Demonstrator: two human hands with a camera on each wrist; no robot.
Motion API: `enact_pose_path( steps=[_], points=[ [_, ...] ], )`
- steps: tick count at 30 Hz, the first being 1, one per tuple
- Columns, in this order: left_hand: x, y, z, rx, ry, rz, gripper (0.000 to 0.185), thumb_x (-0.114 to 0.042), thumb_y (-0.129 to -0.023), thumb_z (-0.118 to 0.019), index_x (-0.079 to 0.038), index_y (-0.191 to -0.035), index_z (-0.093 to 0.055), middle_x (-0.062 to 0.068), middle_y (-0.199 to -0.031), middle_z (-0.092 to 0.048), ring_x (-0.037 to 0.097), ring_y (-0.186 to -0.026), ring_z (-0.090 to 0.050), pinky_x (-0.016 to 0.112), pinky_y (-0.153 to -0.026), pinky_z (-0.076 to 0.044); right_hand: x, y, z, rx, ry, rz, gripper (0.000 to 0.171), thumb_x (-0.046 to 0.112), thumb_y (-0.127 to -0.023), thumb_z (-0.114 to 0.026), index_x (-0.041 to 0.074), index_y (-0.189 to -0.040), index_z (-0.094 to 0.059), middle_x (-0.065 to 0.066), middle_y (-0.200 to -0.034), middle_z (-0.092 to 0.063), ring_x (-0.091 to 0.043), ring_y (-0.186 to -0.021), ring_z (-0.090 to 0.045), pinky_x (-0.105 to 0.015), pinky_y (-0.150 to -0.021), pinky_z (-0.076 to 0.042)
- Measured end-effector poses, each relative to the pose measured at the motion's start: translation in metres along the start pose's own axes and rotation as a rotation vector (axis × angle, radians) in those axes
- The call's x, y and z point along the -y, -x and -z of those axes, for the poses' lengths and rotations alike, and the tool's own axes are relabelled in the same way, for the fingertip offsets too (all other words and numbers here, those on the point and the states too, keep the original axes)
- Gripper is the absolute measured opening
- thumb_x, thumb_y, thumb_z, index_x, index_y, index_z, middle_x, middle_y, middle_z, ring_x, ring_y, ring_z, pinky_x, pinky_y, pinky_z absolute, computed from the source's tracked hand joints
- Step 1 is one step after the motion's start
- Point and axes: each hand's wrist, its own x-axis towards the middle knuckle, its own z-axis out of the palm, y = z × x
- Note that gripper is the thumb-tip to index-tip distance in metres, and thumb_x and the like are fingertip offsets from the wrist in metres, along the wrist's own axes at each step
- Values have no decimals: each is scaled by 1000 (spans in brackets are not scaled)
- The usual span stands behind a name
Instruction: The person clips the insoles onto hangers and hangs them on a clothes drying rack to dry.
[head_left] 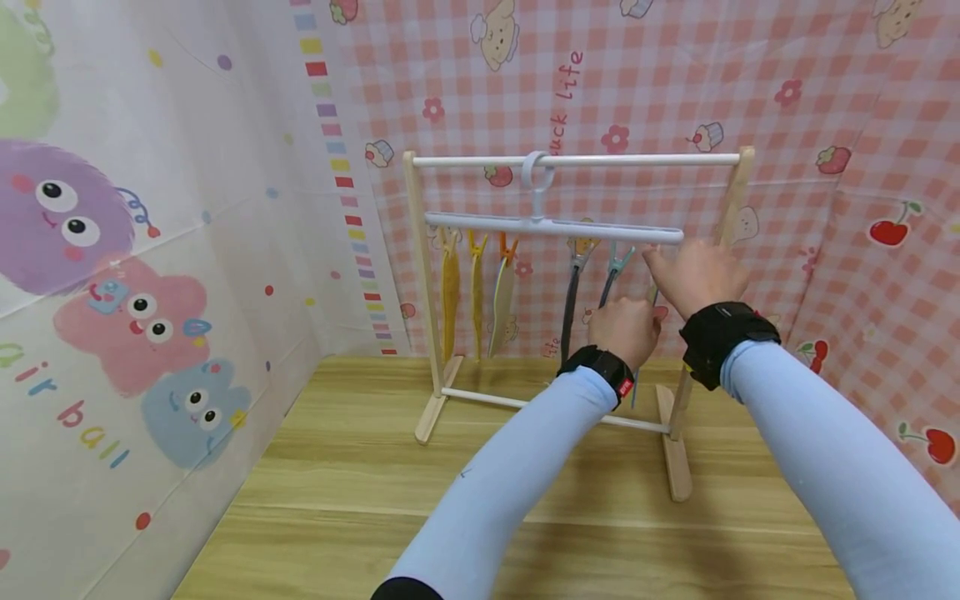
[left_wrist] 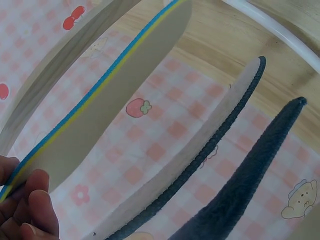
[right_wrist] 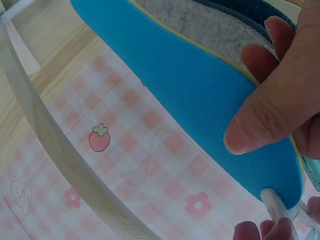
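Observation:
My left hand [head_left: 626, 329] holds a blue insole [right_wrist: 185, 95] with a yellow edge line and pale underside, its thumb flat on the blue face near one end. Higher up, at the right end of a pale blue clip hanger [head_left: 555, 227], is my right hand [head_left: 701, 275]. Its fingers pinch a white clip [right_wrist: 274, 204] at the insole's upper end. Left of the hands, two dark-edged plush insoles [left_wrist: 240, 170] hang from a grey clip [head_left: 581, 250] and a turquoise clip [head_left: 618, 257]. In the head view the hands largely hide the blue insole.
The hanger hooks over the white top bar [head_left: 637, 160] of a wooden rack [head_left: 423, 275] on a wood-grain table [head_left: 337, 500]. Several yellowish insoles [head_left: 449, 304] hang at its left end. Behind is a pink checked cloth [head_left: 660, 75]; a white printed cloth [head_left: 247, 208] covers the left side.

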Motion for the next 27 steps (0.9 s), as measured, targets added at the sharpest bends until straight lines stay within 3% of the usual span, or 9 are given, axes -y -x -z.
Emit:
enact_pose_path(
  steps=[7, 9, 11, 14, 16, 18, 19, 21, 27],
  points=[
    [0, 5, -2, 19, 4, 7, 26, -42, -98, -58, -26, -86, -75, -7, -64, -65, 9, -52, -58, 28, -42, -42, -3, 4, 0, 5, -41, 3, 72, 67, -95, -40, 2, -72, -59, -9, -52, -40, -30, -47, -44, -37, -41, -29],
    [0, 7, -2, 13, 8, 3, 22, -42, -97, -61, -27, -104, -74, -8, -62, -63, 7, -48, -54, 26, -41, -40, -4, 6, -1, 9, -58, 4, 70, 66, -96, -41, 2, -75, -60, -8, -52, -39, -29, -46, -42, -37, -41, -28],
    [0, 11, -3, 26, 8, -7, 39, -41, -97, -62, -27, -133, -61, -8, -58, -59, 6, -43, -49, 24, -38, -37, -5, 7, -2, 12, -71, 8, 66, 64, -96, -44, 3, -75, -60, -7, -52, -38, -28, -45, -41, -36, -40, -27],
    [0, 17, -4, 42, 5, -25, 66, -40, -96, -62, -28, -155, -33, -8, -55, -56, 6, -40, -45, 23, -38, -34, -7, 11, -3, 12, -76, 16, 62, 61, -97, -47, 5, -69, -57, -6, -51, -38, -26, -45, -40, -34, -40, -26],
    [0, 21, -5, 45, -6, -52, 53, -38, -97, -62, -25, -146, -48, -9, -55, -55, 6, -41, -45, 23, -38, -34, -9, 13, -4, 9, -70, 30, 62, 59, -97, -49, 7, -63, -54, -6, -50, -39, -25, -43, -39, -33, -40, -25],
    [2, 25, -7, 47, -21, -80, 28, -37, -97, -62, -21, -119, -69, -9, -57, -57, 5, -43, -46, 22, -40, -35, -11, 15, -6, 14, -60, 38, 65, 61, -97, -48, 10, -57, -51, -5, -48, -39, -24, -42, -38, -32, -41, -24],
    [4, 27, -9, 54, -29, -97, 20, -36, -98, -61, -20, -103, -72, -9, -58, -58, 5, -43, -48, 22, -40, -36, -12, 17, -6, 20, -55, 39, 67, 63, -96, -47, 11, -55, -49, -4, -47, -38, -24, -42, -38, -32, -41, -23],
    [9, 31, -11, 73, -19, -122, 27, -34, -99, -61, -20, -76, -69, -8, -59, -59, 5, -45, -49, 22, -42, -38, -14, 19, -8, 28, -41, 39, 71, 69, -94, -43, 12, -51, -49, -4, -45, -38, -23, -41, -37, -31, -41, -22],
    [31, 42, -18, 119, -23, -87, 33, -36, -99, -59, -20, -71, -65, -7, -58, -59, 8, -49, -55, 25, -46, -44, -16, 29, -12, 99, -43, 30, 80, 79, -89, -36, 13, -51, -60, -5, -45, -45, -24, -41, -41, -31, -41, -23]
  ],
)
